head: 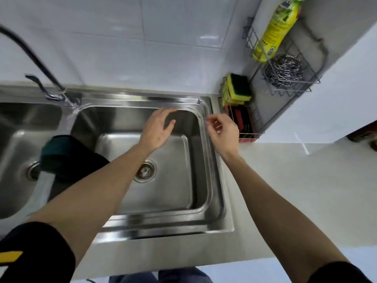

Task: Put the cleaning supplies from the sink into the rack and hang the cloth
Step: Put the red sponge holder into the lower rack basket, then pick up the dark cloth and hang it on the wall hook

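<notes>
A dark green cloth (67, 156) lies draped over the divider between the two sink basins. The right basin (175, 180) holds no loose items that I can see. My left hand (158, 127) hovers open over the basin's far wall. My right hand (223, 129) is at the sink's right rim, fingers loosely curled and holding nothing, just left of the lower wire rack (256, 129). That rack holds yellow-green sponges (237, 88) and a red item (242, 119). The upper wire rack (293, 89) holds a yellow detergent bottle (275, 31) and a steel wool ball (286, 70).
A dark curved faucet (30, 52) stands at the back left between the basins. The drain strainer (145, 170) sits mid-basin. White counter (285, 190) extends to the right of the sink, and a white tiled wall rises behind it.
</notes>
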A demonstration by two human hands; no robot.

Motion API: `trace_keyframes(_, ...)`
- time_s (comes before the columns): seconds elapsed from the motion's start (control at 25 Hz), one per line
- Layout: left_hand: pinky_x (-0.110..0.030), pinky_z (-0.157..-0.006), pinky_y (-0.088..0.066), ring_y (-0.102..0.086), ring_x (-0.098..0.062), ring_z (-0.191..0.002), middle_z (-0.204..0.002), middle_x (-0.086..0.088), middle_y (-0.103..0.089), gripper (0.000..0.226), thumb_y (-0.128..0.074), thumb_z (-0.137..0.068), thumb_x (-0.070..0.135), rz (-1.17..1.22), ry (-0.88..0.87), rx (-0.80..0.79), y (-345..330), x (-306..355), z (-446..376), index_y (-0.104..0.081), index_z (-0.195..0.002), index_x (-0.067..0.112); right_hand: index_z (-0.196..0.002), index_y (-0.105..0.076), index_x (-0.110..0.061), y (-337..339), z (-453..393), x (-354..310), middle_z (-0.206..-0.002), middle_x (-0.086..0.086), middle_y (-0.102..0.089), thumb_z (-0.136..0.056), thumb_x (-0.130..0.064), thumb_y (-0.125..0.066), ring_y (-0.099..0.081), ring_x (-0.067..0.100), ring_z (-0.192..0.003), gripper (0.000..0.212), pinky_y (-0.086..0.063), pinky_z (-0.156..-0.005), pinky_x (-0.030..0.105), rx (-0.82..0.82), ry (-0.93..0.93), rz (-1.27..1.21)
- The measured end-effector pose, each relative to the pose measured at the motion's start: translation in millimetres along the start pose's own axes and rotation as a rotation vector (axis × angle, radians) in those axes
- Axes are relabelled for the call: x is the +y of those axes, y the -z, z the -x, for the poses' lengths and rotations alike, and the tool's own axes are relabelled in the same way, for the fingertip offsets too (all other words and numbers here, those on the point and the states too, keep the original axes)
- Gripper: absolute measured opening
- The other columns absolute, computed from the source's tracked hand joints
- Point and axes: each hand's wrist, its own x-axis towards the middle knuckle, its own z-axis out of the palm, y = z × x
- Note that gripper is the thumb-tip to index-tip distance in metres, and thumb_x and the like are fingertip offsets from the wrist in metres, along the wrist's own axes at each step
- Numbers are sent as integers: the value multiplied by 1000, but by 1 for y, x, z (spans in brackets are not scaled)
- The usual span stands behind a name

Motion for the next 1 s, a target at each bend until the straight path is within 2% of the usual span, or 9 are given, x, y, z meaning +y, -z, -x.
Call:
trace_keyframes(0.28,-37,-99,-42,-56,-32,-112,-121,-17,-58,40,-63,-86,17,-151,498,226,159,-154,102,-58,-125,8,-102,-69,-21,-162,43,-119,-95,-4,-69,-77,-23,-72,-63,12,-86,25,-54,-79,31,-396,-27,-117)
trace_keyframes(0.44,-42,-106,-40,-52,-33,-120,-134,-16,-50,53,-60,-90,30,97,967,275,198,-215,131,-45,-136,8,-122,-63,-15,-237,60,-168,-122,3,-65,-79,-17,-73,-59,19,-113,44,-46,-97,30,-608,-87,-105)
trace_keyframes(0.52,-38,-103,-41,-58,-31,-99,-106,-13,-61,43,-52,-93,44,364,1257,216,208,-232,141,-57,-115,8,-136,-52,-14,-268,65,-185,-138,6,-55,-80,-14,-73,-50,23,-129,60,-39,-109,32,-713,-138,-93)
trace_keyframes(0.56,-36,-99,-41,-57,-28,-84,-84,-12,-62,41,-50,-93,48,474,1359,177,212,-240,146,-59,-95,9,-142,-45,-14,-283,68,-195,-145,7,-49,-79,-13,-74,-44,25,-134,69,-35,-113,33,-774,-172,-86)
trace_keyframes(0.6,-38,-96,-40,-55,-26,-77,-74,-9,-59,39,-50,-92,49,527,1424,130,212,-248,151,-56,-86,11,-147,-38,-16,-294,71,-203,-150,7,-42,-78,-12,-75,-40,26,-137,78,-32,-115,33,-835,-205,-81)
trace_keyframes(0.72,-35,-90,-39,-54,-20,-75,-78,-5,-54,37,-51,-91,49,635,1482,0,211,-252,154,-51,-95,12,-153,-20,-18,-318,77,-216,-154,9,-35,-79,-5,-74,-36,28,-140,93,-30,-117,39,-931,-293,-112)
trace_keyframes(0.84,-18,-53,-45,-53,-12,-44,-67,-4,-48,26,-50,-96,35,807,1440,14,210,-251,145,-51,-87,10,-153,-21,-20,-330,81,-218,-146,11,-46,-81,2,-68,-44,29,-133,89,-37,-113,41,-910,-344,-159)
trace_keyframes(0.88,-18,-48,-46,-54,-12,-43,-67,-4,-49,23,-50,-97,28,851,1428,50,210,-252,143,-51,-84,10,-151,-26,-20,-332,82,-218,-142,12,-50,-80,2,-68,-47,29,-130,85,-39,-111,41,-893,-345,-156)
trace_keyframes(1.0,-21,-67,-51,-59,-13,-58,-70,-5,-60,11,-52,-96,15,942,1409,170,208,-256,141,-55,-88,7,-140,-45,-16,-332,84,-211,-131,10,-59,-80,-6,-72,-54,29,-122,67,-44,-106,42,-840,-336,-122)
